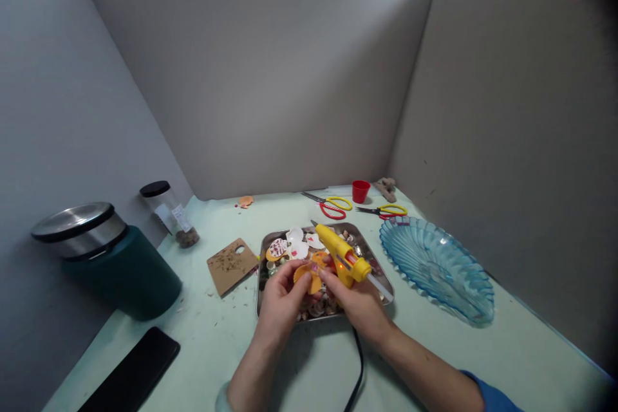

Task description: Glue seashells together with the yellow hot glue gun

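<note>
Over the metal tray, my left hand is closed with thumb and fingers pinching a flat, rounded orange shell. My right hand has its palm and rear fingers around a yellow hot glue gun, whose nozzle points up and away to the left. The right thumb and fingertip reach to the shell's right edge, by a tiny pinkish bit. Beneath both hands, the tray holds many small shells and white, orange and speckled shell pieces. The hands hide part of the tray.
Left stand a green flask, a jar, a brown board and a phone. Behind lie scissors, pliers-like snips and a red cup. A blue glass dish sits right; a black cord runs forward.
</note>
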A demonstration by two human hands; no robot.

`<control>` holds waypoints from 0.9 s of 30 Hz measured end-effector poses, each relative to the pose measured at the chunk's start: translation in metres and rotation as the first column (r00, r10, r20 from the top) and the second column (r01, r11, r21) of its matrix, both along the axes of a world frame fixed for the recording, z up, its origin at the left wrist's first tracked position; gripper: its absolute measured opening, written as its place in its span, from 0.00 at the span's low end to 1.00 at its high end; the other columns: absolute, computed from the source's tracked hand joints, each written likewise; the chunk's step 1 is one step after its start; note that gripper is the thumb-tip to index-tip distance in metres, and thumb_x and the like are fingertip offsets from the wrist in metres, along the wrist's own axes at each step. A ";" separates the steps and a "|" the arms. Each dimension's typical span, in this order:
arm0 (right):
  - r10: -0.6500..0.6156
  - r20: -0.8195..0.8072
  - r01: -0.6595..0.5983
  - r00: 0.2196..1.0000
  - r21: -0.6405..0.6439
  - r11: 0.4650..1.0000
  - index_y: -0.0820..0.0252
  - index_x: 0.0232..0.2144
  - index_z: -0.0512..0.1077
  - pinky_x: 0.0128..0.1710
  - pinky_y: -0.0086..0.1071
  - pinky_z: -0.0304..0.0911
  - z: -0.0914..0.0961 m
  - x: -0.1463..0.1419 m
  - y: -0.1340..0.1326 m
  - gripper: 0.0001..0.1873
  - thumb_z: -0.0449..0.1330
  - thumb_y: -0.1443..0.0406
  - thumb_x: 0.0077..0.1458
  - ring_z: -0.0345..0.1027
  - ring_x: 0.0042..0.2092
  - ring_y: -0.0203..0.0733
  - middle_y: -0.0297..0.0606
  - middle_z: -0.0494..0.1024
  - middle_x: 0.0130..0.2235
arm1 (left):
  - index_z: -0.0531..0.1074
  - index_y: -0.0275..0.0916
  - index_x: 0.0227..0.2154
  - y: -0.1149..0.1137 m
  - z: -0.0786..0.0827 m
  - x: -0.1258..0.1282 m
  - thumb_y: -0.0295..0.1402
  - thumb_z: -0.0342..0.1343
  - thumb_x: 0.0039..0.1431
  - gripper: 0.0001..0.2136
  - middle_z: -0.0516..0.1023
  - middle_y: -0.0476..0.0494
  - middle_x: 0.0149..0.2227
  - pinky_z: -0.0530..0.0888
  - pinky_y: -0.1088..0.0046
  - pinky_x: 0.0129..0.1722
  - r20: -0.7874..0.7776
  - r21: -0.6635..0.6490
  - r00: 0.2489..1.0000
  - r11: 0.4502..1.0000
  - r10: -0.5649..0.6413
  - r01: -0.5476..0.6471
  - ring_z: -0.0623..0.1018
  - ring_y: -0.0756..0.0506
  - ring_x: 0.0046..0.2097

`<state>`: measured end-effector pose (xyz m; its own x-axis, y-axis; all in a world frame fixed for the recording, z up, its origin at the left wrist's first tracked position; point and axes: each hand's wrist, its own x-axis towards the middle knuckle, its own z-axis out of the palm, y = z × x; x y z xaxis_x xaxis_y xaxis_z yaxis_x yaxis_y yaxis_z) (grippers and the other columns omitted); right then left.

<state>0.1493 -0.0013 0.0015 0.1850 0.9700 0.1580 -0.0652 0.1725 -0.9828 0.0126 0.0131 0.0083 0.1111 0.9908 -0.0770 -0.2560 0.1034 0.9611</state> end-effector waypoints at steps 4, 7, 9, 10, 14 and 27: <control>0.013 0.044 -0.013 0.999 0.006 1.000 0.59 0.34 0.75 0.43 0.38 0.72 -0.003 0.000 0.000 0.15 0.65 0.54 0.51 0.76 0.39 0.47 0.40 0.81 0.36 | 0.69 0.37 0.34 0.000 -0.002 0.000 0.46 0.67 0.44 0.21 0.76 0.50 0.29 0.71 0.78 0.19 -0.050 -0.001 0.997 0.998 -0.055 0.055 0.73 0.53 0.21; 0.006 0.066 -0.007 0.998 0.006 1.000 0.60 0.36 0.75 0.42 0.38 0.72 -0.006 0.000 0.001 0.16 0.65 0.54 0.51 0.76 0.38 0.47 0.40 0.80 0.35 | 0.66 0.39 0.34 -0.001 -0.004 -0.001 0.49 0.64 0.48 0.21 0.74 0.53 0.27 0.65 0.80 0.15 -0.069 -0.016 0.992 0.995 -0.103 0.102 0.69 0.55 0.16; 0.004 0.057 -0.004 0.998 0.006 1.000 0.60 0.37 0.75 0.42 0.39 0.72 -0.006 0.000 0.001 0.16 0.65 0.55 0.51 0.76 0.38 0.47 0.39 0.80 0.34 | 0.65 0.39 0.34 -0.001 -0.005 -0.001 0.49 0.63 0.50 0.20 0.74 0.53 0.26 0.64 0.80 0.15 -0.065 0.008 0.990 0.992 -0.122 0.123 0.68 0.55 0.16; 0.002 0.052 -0.002 0.999 0.007 1.000 0.60 0.36 0.75 0.43 0.39 0.71 -0.006 -0.001 0.001 0.16 0.65 0.55 0.51 0.76 0.38 0.47 0.39 0.80 0.34 | 0.64 0.39 0.33 -0.001 -0.006 -0.002 0.48 0.63 0.51 0.19 0.74 0.53 0.26 0.64 0.80 0.15 -0.067 0.024 0.991 0.992 -0.119 0.121 0.68 0.55 0.16; -0.031 0.034 0.030 0.999 0.019 0.999 0.59 0.31 0.75 0.46 0.39 0.70 -0.007 -0.001 0.001 0.13 0.65 0.55 0.50 0.75 0.41 0.47 0.39 0.80 0.36 | 0.63 0.40 0.32 -0.001 -0.007 -0.002 0.47 0.63 0.51 0.19 0.72 0.54 0.25 0.62 0.81 0.15 -0.082 0.049 0.995 0.997 -0.063 0.067 0.66 0.56 0.17; -0.081 0.003 0.081 0.997 0.001 0.997 0.59 0.35 0.75 0.46 0.39 0.70 -0.010 -0.001 0.003 0.14 0.65 0.56 0.49 0.75 0.42 0.48 0.40 0.81 0.38 | 0.66 0.38 0.32 0.000 -0.005 -0.003 0.47 0.66 0.47 0.20 0.71 0.53 0.25 0.66 0.80 0.19 -0.060 -0.007 0.994 0.996 -0.090 0.090 0.67 0.55 0.21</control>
